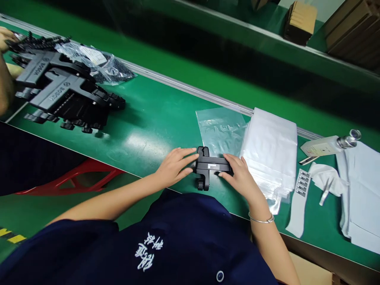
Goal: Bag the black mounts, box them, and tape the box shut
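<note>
A black T-shaped plastic bracket [219, 163] with a small white label lies on the green bench in front of me. My left hand [177, 165] reaches to its crossbar side, fingers stretched and apart, with the fingertips touching the edge. At the stem's end, the thumb and fingers of my right hand [239, 174] are set on either side of it. Just behind the bracket is a clear plastic bag [221, 126], lying flat. A stack of clear bags [271, 138] is right of it, beyond my right hand.
Several similar brackets [61, 89] are piled at the left, beside a bag of black parts [111, 69] and another person's hand [6, 37]. On the right are a bottle [322, 146], a label strip [298, 206], a white cloth [328, 178] and white sheets [363, 194].
</note>
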Tool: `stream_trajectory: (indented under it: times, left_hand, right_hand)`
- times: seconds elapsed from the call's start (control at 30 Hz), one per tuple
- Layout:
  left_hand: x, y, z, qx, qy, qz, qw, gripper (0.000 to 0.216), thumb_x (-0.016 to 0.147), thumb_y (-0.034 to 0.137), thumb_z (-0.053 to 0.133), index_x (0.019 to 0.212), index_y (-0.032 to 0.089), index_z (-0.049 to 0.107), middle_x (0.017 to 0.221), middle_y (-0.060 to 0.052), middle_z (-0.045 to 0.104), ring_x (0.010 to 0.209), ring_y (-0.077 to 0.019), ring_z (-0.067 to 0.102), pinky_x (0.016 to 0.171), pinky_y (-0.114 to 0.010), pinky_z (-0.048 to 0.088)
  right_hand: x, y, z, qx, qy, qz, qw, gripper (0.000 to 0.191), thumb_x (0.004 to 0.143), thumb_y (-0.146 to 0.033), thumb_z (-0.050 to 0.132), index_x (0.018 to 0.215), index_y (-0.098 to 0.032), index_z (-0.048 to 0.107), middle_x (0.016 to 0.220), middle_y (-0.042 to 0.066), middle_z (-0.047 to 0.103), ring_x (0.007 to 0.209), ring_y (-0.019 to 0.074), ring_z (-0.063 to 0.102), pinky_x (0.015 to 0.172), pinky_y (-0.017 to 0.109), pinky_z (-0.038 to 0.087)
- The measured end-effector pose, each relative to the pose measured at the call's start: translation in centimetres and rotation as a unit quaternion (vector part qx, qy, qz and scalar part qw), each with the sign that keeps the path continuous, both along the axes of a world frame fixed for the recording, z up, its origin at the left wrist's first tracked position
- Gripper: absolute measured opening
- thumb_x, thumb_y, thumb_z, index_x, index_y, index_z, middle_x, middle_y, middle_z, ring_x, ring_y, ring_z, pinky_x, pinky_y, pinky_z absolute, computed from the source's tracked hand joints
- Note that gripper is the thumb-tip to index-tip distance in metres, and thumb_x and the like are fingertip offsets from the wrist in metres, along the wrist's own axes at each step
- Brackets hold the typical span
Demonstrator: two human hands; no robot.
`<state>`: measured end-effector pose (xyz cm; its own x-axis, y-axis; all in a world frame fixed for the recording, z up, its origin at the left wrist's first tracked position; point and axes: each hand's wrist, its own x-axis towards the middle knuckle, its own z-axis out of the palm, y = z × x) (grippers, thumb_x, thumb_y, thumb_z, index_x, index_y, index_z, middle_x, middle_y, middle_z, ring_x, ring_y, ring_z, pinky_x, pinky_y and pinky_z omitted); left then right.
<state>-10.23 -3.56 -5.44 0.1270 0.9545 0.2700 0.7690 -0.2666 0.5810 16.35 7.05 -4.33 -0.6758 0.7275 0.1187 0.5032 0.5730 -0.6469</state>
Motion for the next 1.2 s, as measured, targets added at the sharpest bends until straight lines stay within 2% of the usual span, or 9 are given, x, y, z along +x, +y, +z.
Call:
stream_trajectory:
  times: [0.13, 0.23, 0.3, 0.4, 0.5, 0.63, 0.73, 0.97, 1.2]
  left_hand:
    - [2.0, 0.9, -0.8, -0.071, -0.220, 0.096, 0.968, 0.060, 0.092, 0.046, 0.049, 0.145, 0.022, 0.037, 0.141, -0.015, 0.052, 0.125, -0.0282, 0.054, 0.096, -0.044, 0.051]
    - [3.6, 2.2, 0.2, -0.113, -0.297, 0.027, 0.948, 0.063, 0.090, 0.059, 0.047, 0.137, 0.018, 0.046, 0.128, -0.014, 0.062, 0.115, -0.0304, 0.060, 0.093, -0.045, 0.052]
    - [4.8, 3.1, 1.7, -0.129, -0.306, -0.038, 0.943, 0.067, 0.088, 0.066, 0.046, 0.133, 0.017, 0.050, 0.123, -0.012, 0.065, 0.112, -0.0302, 0.061, 0.094, -0.043, 0.051]
    - [7.1, 4.9, 3.9, -0.147, -0.277, -0.139, 0.939, 0.070, 0.086, 0.068, 0.050, 0.134, 0.018, 0.049, 0.126, -0.011, 0.063, 0.113, -0.0286, 0.061, 0.096, -0.041, 0.049]
    - [9.2, 7.4, 4.7, -0.168, -0.212, -0.227, 0.936, 0.058, 0.093, 0.058, 0.044, 0.135, 0.019, 0.047, 0.121, -0.010, 0.065, 0.108, -0.0236, 0.063, 0.093, -0.037, 0.050]
    - [10.3, 11.3, 3.1, -0.154, 0.070, -0.153, 0.974, 0.035, 0.090, 0.044, 0.057, 0.114, 0.019, 0.058, 0.108, -0.009, 0.065, 0.099, -0.0243, 0.063, 0.085, -0.036, 0.050]
    - [10.2, 13.3, 1.9, -0.151, 0.247, -0.131, 0.948, 0.019, 0.091, 0.033, 0.055, 0.095, 0.016, 0.063, 0.102, -0.011, 0.065, 0.102, -0.0286, 0.061, 0.083, -0.037, 0.049]
    - [7.9, 13.2, 2.9, -0.154, 0.281, -0.182, 0.930, 0.026, 0.093, 0.021, 0.040, 0.084, 0.018, 0.064, 0.091, -0.009, 0.067, 0.090, -0.0230, 0.064, 0.076, -0.031, 0.050]
    - [6.7, 10.7, -1.1, -0.073, 0.112, -0.195, 0.972, 0.029, 0.096, 0.028, 0.034, 0.093, 0.018, 0.060, 0.135, -0.010, 0.059, 0.126, -0.0232, 0.053, 0.100, -0.039, 0.048]
  right_hand:
    - [-0.8, -2.2, 0.5, 0.098, 0.018, 0.017, 0.995, 0.039, 0.088, -0.040, 0.061, 0.123, -0.023, 0.058, 0.113, 0.014, 0.067, 0.108, 0.0338, 0.061, 0.108, 0.065, 0.033]
    - [0.3, -4.3, 1.4, 0.121, 0.063, -0.018, 0.991, 0.043, 0.088, -0.041, 0.062, 0.126, -0.023, 0.055, 0.120, 0.015, 0.065, 0.114, 0.0329, 0.060, 0.110, 0.062, 0.035]
    - [2.1, -5.3, 1.9, 0.064, 0.091, -0.075, 0.991, 0.054, 0.084, -0.045, 0.067, 0.132, -0.024, 0.051, 0.128, 0.015, 0.062, 0.118, 0.0331, 0.059, 0.106, 0.059, 0.040]
    - [5.9, -6.3, 1.8, -0.119, 0.109, -0.137, 0.977, 0.053, 0.083, -0.049, 0.066, 0.129, -0.026, 0.054, 0.123, 0.012, 0.066, 0.111, 0.0317, 0.064, 0.096, 0.052, 0.051]
    - [9.8, -7.5, -0.2, -0.237, 0.174, -0.164, 0.942, 0.045, 0.084, -0.050, 0.065, 0.120, -0.025, 0.061, 0.115, 0.010, 0.070, 0.108, 0.0307, 0.065, 0.095, 0.048, 0.051]
    - [13.5, -10.0, -4.6, -0.293, 0.287, -0.244, 0.879, 0.054, 0.080, -0.055, 0.067, 0.124, -0.024, 0.061, 0.119, 0.012, 0.068, 0.114, 0.0307, 0.062, 0.096, 0.042, 0.050]
    - [14.7, -11.4, -6.8, -0.306, 0.356, -0.269, 0.841, 0.069, 0.069, -0.063, 0.074, 0.125, -0.024, 0.060, 0.120, 0.013, 0.068, 0.115, 0.0315, 0.061, 0.099, 0.044, 0.047]
    - [15.4, -11.9, -7.3, -0.313, 0.418, -0.284, 0.804, 0.081, 0.054, -0.064, 0.083, 0.121, -0.024, 0.063, 0.128, 0.013, 0.064, 0.127, 0.0356, 0.053, 0.108, 0.051, 0.038]
    - [15.6, -12.1, -7.7, -0.320, 0.430, -0.287, 0.794, 0.078, 0.053, -0.062, 0.085, 0.118, -0.024, 0.064, 0.127, 0.014, 0.065, 0.126, 0.0360, 0.054, 0.107, 0.052, 0.039]
